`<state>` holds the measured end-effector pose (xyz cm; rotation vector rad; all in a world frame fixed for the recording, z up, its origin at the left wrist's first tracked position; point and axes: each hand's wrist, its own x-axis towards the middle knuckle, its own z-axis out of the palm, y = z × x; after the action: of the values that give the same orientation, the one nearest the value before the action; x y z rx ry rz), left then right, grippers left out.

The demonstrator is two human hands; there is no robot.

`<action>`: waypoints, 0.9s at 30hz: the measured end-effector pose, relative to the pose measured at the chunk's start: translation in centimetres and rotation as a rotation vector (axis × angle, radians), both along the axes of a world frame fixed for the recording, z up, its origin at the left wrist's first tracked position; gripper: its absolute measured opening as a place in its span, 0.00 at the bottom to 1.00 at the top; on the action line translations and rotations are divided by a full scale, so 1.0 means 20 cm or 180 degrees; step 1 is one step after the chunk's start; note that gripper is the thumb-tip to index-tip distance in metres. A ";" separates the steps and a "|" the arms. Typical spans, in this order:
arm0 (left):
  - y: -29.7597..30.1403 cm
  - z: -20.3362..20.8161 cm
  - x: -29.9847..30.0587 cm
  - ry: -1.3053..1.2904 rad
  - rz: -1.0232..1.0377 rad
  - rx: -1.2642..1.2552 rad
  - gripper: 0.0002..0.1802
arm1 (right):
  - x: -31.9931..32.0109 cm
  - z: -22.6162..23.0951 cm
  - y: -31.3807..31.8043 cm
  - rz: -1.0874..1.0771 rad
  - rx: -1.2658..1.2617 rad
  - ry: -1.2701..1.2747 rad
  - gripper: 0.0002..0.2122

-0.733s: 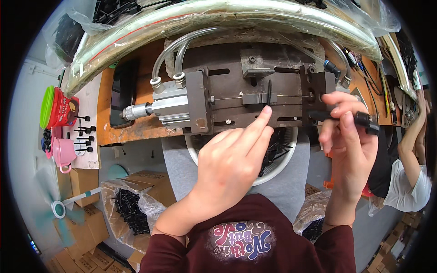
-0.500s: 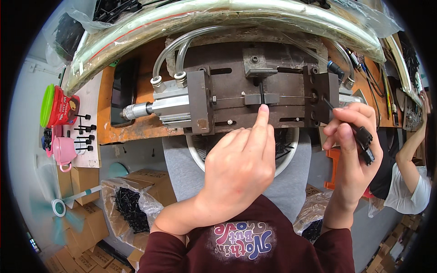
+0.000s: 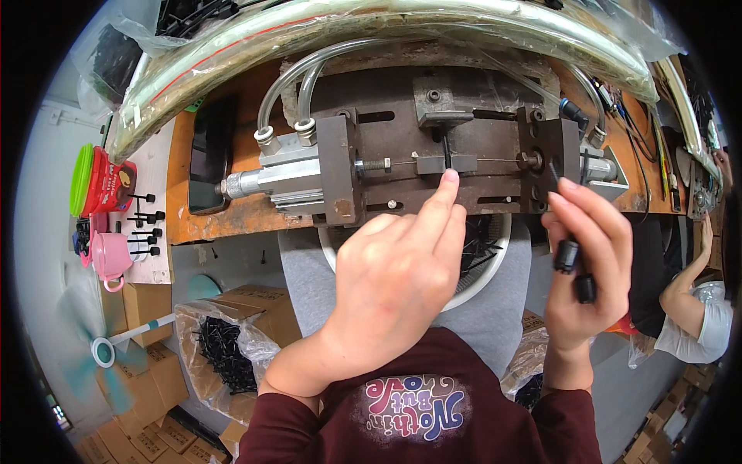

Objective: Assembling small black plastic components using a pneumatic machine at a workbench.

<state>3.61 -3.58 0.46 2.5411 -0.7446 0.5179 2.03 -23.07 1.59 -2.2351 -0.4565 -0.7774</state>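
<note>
In front of me is a dark metal fixture [image 3: 402,195] with a small grey block [image 3: 464,165] at its middle. A slim black pin-like part [image 3: 446,145] stands in the slot of that block. My left hand [image 3: 398,282] reaches across with its index finger stretched out, the tip against the near end of the slotted part. Its other fingers are partly bent, and I see nothing held in them. My right hand [image 3: 591,263] is closed round a few black headed pins [image 3: 566,255], beside the right end of the fixture. Thin rods point at the block from both sides.
Air cylinders [image 3: 294,178] with clear hoses [image 3: 308,85] flank the fixture. A white basket [image 3: 479,286] of black parts sits below on my lap. At left are a phone [image 3: 210,158], a pink cup [image 3: 110,254], a spinning fan [image 3: 103,352] and a box of parts [image 3: 224,356]. A co-worker [image 3: 696,309] sits right.
The cylinder rods on both sides have come inward toward the block. My right hand has shifted slightly and turned the black headed pins downward. My left fingertip stays at the block.
</note>
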 end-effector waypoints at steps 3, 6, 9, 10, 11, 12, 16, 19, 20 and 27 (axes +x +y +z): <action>0.00 0.03 -0.04 0.0627 -0.0430 -0.1343 0.19 | 0.00 -0.02 0.03 0.0286 -0.0271 0.0005 0.26; 0.00 0.06 -0.06 0.0839 -0.0916 -0.2230 0.22 | 0.01 -0.02 0.07 0.0675 -0.0371 0.0043 0.25; 0.02 0.09 -0.06 0.0910 -0.0864 -0.2150 0.22 | 0.01 -0.03 0.10 0.0734 -0.0253 0.0040 0.26; 0.02 0.09 -0.07 0.0730 -0.0769 -0.2011 0.22 | 0.01 -0.03 0.09 0.0673 -0.0263 -0.0025 0.24; 0.02 0.08 -0.07 0.0551 -0.0676 -0.1872 0.22 | 0.02 -0.03 0.08 0.0551 -0.0249 -0.0077 0.23; 0.03 0.06 -0.08 0.0371 -0.0572 -0.1728 0.22 | 0.02 -0.02 0.07 0.0428 -0.0193 -0.0083 0.21; 0.01 -0.07 -0.06 0.0326 -0.0167 -0.1187 0.19 | -0.01 -0.03 0.04 0.0181 0.0300 0.0234 0.16; 0.01 -0.08 -0.03 -0.0037 -0.0058 -0.0378 0.16 | -0.01 -0.05 0.02 0.0343 0.0358 0.0176 0.15; 0.00 -0.07 -0.02 -0.0117 -0.0020 -0.0106 0.16 | -0.01 -0.05 0.01 0.0420 0.0367 0.0165 0.17; -0.01 -0.04 0.01 -0.0196 0.0003 0.0172 0.17 | -0.01 -0.09 0.01 0.1022 0.1664 0.0311 0.28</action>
<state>3.86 -3.71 -0.29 2.5855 -0.7895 0.5863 1.85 -22.92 -0.31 -1.6541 -0.4842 -0.5386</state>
